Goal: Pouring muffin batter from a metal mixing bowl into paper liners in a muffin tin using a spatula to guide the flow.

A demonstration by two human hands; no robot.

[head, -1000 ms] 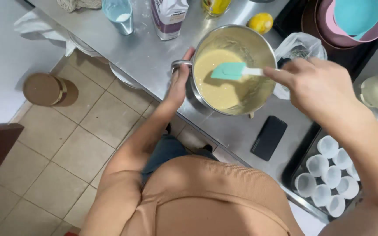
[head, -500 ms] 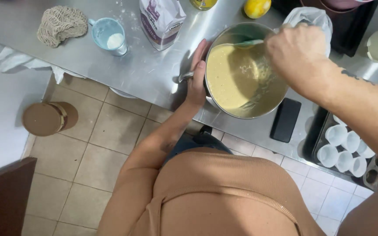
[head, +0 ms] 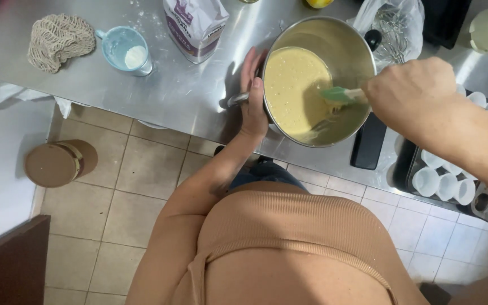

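While held, spatula (head: pixel 341 94) blade pointing left.
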